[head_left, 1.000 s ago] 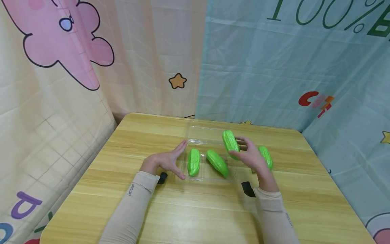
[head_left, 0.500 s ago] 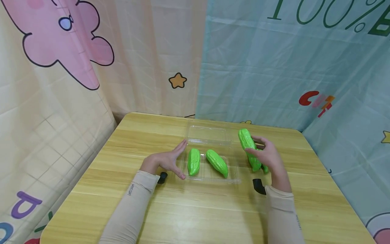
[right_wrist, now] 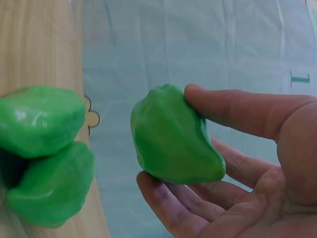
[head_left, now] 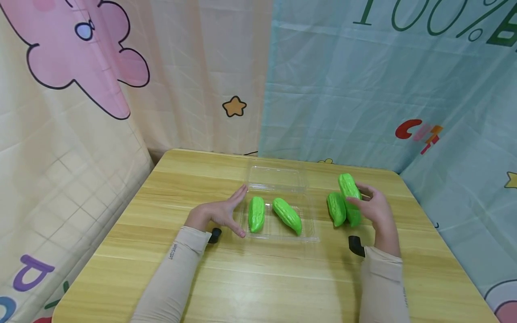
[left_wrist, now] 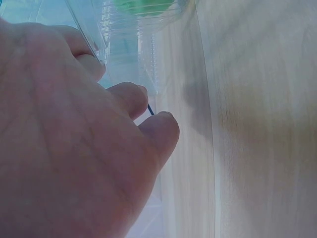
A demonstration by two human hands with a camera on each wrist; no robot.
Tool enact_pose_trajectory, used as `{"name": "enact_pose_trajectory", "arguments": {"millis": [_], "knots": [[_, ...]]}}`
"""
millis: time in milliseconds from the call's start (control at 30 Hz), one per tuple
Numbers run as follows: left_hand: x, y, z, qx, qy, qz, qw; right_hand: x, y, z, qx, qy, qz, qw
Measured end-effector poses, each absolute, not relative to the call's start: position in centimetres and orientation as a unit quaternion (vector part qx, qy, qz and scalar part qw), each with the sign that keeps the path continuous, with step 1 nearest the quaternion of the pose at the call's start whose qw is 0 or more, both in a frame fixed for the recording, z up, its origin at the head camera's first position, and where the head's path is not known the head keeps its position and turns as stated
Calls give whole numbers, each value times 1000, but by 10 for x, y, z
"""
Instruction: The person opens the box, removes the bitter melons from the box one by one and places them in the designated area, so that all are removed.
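My right hand [head_left: 373,204] pinches a green bitter melon [head_left: 348,185] between thumb and fingers. In the right wrist view this held bitter melon [right_wrist: 171,136] hangs apart from two others, one glossy bitter melon [right_wrist: 42,121] lying against a second [right_wrist: 52,191]. They lie right of the clear container, and the held one partly covers one of them in the head view. My left hand [head_left: 220,213] spreads thumb and fingers at the left side of the clear plastic container [head_left: 308,229], which bears a left bitter melon [head_left: 256,214] and a slanted bitter melon [head_left: 287,216].
The container's clear lid [head_left: 276,177] lies folded back behind it. Everything stands on a wood-grain table [head_left: 258,278]. Printed curtains [head_left: 343,89] hang close behind its far edge and at the sides.
My right hand has carried the bitter melon rightward, from over the container's right side to over the two on the table. My left hand has stayed at the container's side.
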State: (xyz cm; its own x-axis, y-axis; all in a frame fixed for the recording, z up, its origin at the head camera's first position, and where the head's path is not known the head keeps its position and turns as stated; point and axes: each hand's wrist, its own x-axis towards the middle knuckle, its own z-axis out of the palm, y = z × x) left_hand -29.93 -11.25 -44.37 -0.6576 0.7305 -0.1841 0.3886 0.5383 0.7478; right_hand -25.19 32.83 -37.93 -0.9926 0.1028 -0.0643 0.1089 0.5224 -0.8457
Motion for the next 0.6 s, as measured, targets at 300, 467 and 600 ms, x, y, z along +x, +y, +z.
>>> {"name": "enact_pose_trajectory", "arguments": {"millis": [300,467,600], "knots": [[-300,-112,-443,332,842,345,248,-250,348,-386,116,883,-455,2],[-300,-112,-442,334,842,345,247,-251,359,-393,135,888,-440,12],[-299,-112,-442,331,846,339,245,-254,366,-401,132,901,-412,16]]}}
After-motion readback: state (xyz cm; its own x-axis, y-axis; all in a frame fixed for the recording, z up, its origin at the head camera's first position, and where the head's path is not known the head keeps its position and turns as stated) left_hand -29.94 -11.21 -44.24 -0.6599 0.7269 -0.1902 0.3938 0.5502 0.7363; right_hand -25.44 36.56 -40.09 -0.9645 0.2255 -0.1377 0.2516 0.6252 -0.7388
